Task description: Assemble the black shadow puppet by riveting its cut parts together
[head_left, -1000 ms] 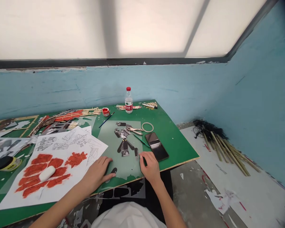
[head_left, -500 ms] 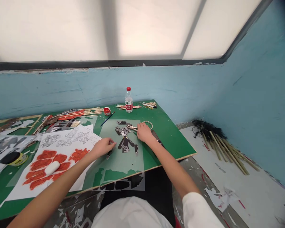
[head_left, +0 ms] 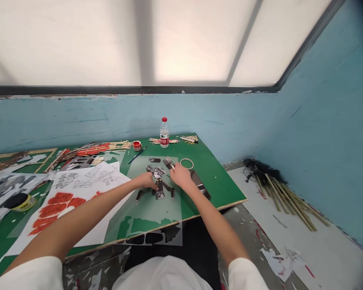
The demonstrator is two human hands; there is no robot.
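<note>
Both forearms reach forward, converging. The left hand (head_left: 149, 181) hangs palm down, fingertips over the puppet (head_left: 160, 194); whether they pinch it, I cannot tell. The right hand (head_left: 180, 175), slightly farther, has fingers closed on the pliers (head_left: 170, 162).

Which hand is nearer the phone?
Right. The right hand is close by, just left of the phone; the left hand is farther left, at the dark cut-out figure.

left hand (head_left: 147, 180): moved to cut-out figure (head_left: 159, 192) | right hand (head_left: 180, 175): now grips metal tool (head_left: 171, 163)
</note>
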